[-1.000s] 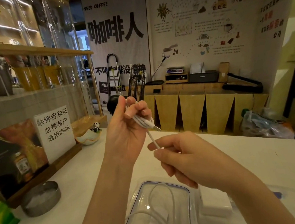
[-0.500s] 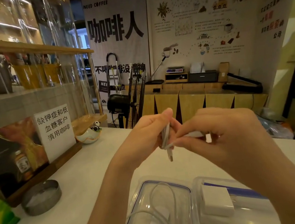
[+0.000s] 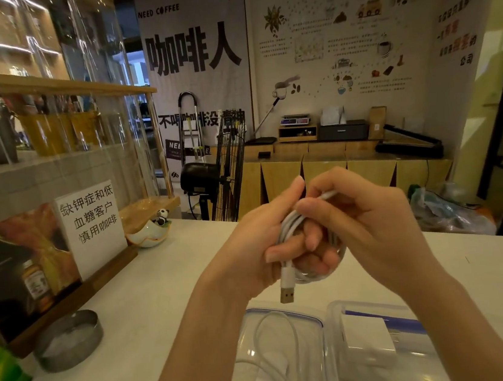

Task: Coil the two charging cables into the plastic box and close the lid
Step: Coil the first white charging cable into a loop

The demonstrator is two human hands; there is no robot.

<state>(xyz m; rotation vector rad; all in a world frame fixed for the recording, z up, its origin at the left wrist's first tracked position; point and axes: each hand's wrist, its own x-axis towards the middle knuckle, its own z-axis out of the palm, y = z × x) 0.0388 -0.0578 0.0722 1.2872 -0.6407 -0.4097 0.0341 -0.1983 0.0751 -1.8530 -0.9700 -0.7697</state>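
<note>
We are gripping the coiled cable (image 3: 292,226) in the left hand (image 3: 266,245), while the right hand (image 3: 365,220) is pinching its free end. The USB plug (image 3: 287,293) is hanging straight down toward the open plastic box (image 3: 320,324) directly below on the worktop (image 3: 162,296); nothing is intervening.

place: coffee shop | evidence: "NEED COFFEE" banner (image 3: 194,48) (Chinese lettering), counter (image 3: 132,315)

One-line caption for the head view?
Both hands, left hand and right hand, grip a coiled white cable above the open plastic box.
</note>
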